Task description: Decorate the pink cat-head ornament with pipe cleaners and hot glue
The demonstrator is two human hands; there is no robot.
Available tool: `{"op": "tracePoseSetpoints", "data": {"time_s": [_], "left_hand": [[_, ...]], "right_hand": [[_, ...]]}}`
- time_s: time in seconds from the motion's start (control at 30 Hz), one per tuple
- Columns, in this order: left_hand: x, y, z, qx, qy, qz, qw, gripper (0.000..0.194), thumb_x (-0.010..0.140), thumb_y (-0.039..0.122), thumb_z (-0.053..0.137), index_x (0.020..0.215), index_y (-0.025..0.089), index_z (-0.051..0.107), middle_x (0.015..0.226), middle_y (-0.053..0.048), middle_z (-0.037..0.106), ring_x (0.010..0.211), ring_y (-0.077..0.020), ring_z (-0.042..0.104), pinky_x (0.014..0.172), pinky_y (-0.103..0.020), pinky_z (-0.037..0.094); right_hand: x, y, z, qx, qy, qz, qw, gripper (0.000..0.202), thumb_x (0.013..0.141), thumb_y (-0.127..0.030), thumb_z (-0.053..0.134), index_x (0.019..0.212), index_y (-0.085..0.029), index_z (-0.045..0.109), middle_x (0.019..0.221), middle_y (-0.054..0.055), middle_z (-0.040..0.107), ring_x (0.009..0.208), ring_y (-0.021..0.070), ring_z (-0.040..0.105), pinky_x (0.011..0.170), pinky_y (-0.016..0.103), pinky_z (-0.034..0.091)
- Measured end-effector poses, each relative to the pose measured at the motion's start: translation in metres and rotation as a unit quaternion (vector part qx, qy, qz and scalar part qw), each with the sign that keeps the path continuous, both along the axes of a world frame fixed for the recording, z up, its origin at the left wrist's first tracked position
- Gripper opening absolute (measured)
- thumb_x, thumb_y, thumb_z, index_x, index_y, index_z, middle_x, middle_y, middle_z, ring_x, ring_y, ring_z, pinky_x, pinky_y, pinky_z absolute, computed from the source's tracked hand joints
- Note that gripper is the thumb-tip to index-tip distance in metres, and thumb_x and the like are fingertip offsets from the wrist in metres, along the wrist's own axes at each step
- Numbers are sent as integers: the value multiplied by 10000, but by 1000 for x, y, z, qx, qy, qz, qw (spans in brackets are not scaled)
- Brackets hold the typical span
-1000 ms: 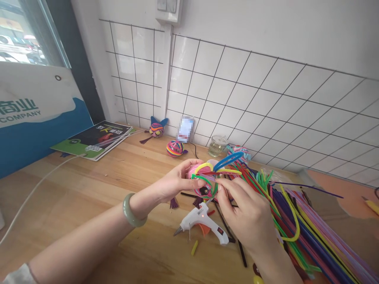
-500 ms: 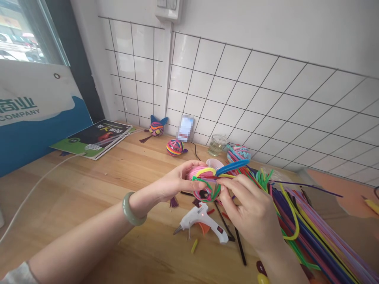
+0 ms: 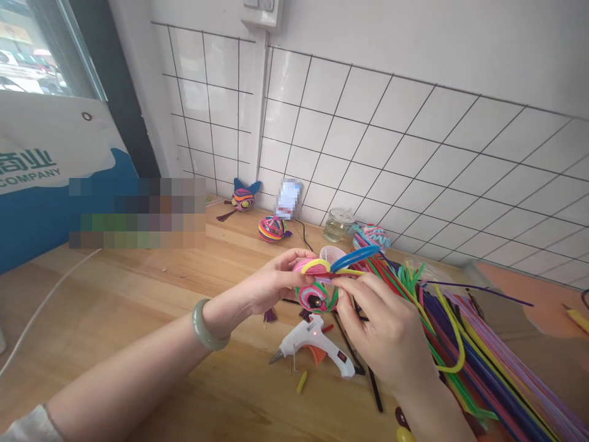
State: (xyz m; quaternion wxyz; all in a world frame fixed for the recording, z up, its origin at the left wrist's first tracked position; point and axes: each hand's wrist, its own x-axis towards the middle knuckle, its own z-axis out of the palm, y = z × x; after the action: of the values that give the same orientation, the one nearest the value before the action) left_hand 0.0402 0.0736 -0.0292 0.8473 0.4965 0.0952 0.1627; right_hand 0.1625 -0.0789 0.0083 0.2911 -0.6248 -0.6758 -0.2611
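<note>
My left hand (image 3: 271, 285), with a jade-coloured bangle on the wrist, is closed around a decorated ball (image 3: 316, 299) wrapped in pink, green and yellow pipe cleaners. A black eye-like disc shows on its front. From the top of the ball a blue pipe-cleaner loop (image 3: 356, 258) sticks out to the right. My right hand (image 3: 386, 325) pinches at the ball's right side, where a dark red pipe cleaner (image 3: 324, 275) runs along the surface to the fingertips. The fingers partly hide that end. Below the ball, a white glue gun (image 3: 315, 344) lies with its red light on.
Many loose pipe cleaners (image 3: 501, 356) spread over the right side of the table. Behind my hands stand a glass jar (image 3: 338, 226), a blurred phone (image 3: 288, 199), a striped ball (image 3: 272, 229) and a blue-eared ball (image 3: 243, 197). A white cable (image 3: 50, 307) crosses the left side.
My left thumb has shifted up across the ball, uncovering more of the eye disc. The blue loop has moved slightly left. My right hand keeps its pinch, a little farther left.
</note>
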Motion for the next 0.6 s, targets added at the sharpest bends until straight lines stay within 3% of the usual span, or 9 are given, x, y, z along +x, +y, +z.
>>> {"op": "tracePoseSetpoints", "data": {"time_s": [0.3,0.6], "left_hand": [[1,4,-1,-20,-21,8,1000,454,641,142,773,1046,228,589,1010,-19,631,795,-138,604,649,-247,488],[0,4,3,-44,-29,17,998,412,663,154,741,1040,221,588,987,-27,622,793,-163,605,667,-312,515]], "right_hand": [[-2,0,2,-17,6,5,1000,185,892,-97,494,975,-150,650,805,57,674,669,154,651,652,277,510],[-5,3,-4,-3,2,2,1000,103,906,-121,517,950,-146,607,759,38,677,615,151,641,560,271,473]]}}
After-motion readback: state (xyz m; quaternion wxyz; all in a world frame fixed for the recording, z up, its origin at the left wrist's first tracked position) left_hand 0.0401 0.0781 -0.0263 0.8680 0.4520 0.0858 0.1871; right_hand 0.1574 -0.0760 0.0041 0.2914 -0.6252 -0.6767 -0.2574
